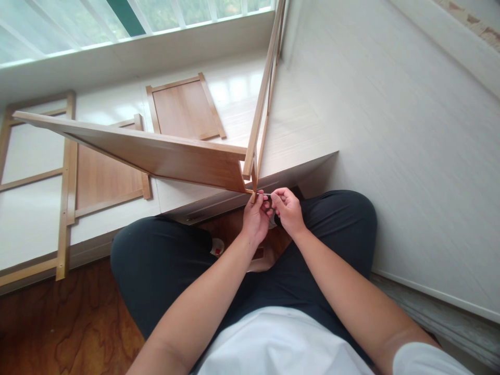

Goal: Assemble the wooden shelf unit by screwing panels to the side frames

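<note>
Between my knees, my left hand [256, 217] is closed, thumb and fingers around the lower corner of an upright wooden frame [258, 140]. Beside it, my right hand [288, 209] pinches a thin metal rod [264, 195] that looks like a hex key. The rod points left at the frame's corner, close to my left fingertips; its inner end is hidden. A long wooden panel [172, 156] meets the frame near this corner and slants away to the left, raised above the ledge.
A pale ledge [234, 112] runs below the barred window [164, 15]. On it lie a small framed panel [183, 107], another panel [109, 166] and an open wooden frame [64, 208] at left. A pale wall [410, 156] closes off the right side.
</note>
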Demonstrator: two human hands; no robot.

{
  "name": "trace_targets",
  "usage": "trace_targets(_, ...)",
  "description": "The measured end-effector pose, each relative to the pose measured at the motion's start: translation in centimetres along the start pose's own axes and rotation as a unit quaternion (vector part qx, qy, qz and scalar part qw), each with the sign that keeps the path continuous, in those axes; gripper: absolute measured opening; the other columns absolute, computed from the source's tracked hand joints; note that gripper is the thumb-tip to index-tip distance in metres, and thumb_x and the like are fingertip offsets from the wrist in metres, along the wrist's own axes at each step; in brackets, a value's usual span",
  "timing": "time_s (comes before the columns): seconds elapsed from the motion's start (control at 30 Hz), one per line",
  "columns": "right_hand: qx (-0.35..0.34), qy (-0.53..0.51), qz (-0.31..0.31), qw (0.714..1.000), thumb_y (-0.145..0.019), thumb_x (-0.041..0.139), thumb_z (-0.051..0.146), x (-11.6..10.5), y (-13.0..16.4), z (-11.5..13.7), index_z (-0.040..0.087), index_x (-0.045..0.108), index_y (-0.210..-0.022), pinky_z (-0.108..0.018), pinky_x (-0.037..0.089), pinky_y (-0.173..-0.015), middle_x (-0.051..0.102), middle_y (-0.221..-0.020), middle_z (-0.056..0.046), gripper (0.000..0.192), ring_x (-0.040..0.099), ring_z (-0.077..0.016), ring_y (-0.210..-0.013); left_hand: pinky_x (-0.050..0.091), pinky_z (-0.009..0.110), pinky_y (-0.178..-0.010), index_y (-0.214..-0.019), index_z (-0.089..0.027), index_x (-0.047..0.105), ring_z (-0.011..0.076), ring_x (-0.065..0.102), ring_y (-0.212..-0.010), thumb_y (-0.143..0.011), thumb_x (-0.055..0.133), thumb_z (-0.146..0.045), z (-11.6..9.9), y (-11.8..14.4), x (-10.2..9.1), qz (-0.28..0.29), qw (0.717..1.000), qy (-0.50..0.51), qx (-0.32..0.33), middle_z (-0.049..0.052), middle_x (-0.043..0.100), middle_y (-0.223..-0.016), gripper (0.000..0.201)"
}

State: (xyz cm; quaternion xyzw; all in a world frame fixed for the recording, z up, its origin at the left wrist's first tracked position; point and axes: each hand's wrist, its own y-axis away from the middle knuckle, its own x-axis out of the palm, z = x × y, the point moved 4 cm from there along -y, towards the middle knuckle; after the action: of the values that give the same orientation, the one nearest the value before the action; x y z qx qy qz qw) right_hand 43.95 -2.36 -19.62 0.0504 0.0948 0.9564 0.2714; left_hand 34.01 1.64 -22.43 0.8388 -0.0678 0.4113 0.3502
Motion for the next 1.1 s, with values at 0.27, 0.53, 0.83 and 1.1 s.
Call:
trace_targets(0.27, 0.023, -0.034, 0.019, 0.999, -0.082, 0.073, 0.064, 0.5, -0.4, -0.7, 0.022, 0.063, -0.08, -0.022, 0.04, -0.04, 0.056, -0.054, 0.005, 0.044, 0.043, -0.0088, -0.042, 0.041, 0.021, -0.051, -0.098, -0.02, 0.068, 0.0063, 0.052, -0.059, -0.074, 0.091, -0.03, 0.0, 0.2, -0.1, -0.013, 1.0, -0.017, 0.009, -0.005, 0.062, -0.077, 0.035)
trace_targets(0.53, 0.158, -0.154, 0.068, 0.973, -0.08, 0.072, 0.067, 0.8, -1.0, -2.4, 0.02, 0.056, -0.059, -0.021, 0.028, -0.035, 0.041, -0.035, 0.007, 0.053, 0.031, -0.0068, -0.031, 0.036, 0.019, -0.05, -0.094, -0.02, 0.066, 0.0056, 0.051, -0.059, -0.07, 0.093, -0.032, -0.3, 0.4, -0.1, -0.021, 0.999, -0.04, 0.015, -0.005, 0.062, -0.077, 0.038)
trace_targets(0.83, 0.146, -0.135, 0.035, 0.979, -0.082, 0.069, 0.07, 0.5, -0.9, -2.3, 0.02, 0.058, -0.062, -0.022, 0.031, -0.036, 0.047, -0.041, 0.005, 0.055, 0.037, -0.0077, -0.034, 0.037, 0.018, -0.049, -0.093, -0.019, 0.066, 0.0058, 0.052, -0.059, -0.069, 0.093, -0.034, -0.2, 0.5, 0.0, -0.013, 0.998, -0.064, 0.023, -0.005, 0.062, -0.075, 0.039)
trace_targets(1.1, 0.047, -0.07, 0.034, 0.996, -0.087, 0.067, 0.064, 0.4, -0.9, -1.7, 0.02, 0.06, -0.075, -0.02, 0.029, -0.037, 0.05, -0.049, 0.007, 0.047, 0.037, -0.007, -0.038, 0.041, 0.019, -0.051, -0.098, -0.018, 0.067, 0.0061, 0.054, -0.06, -0.07, 0.093, -0.032, -0.1, 0.3, -0.2, -0.009, 0.999, -0.045, 0.023, -0.004, 0.064, -0.077, 0.041)
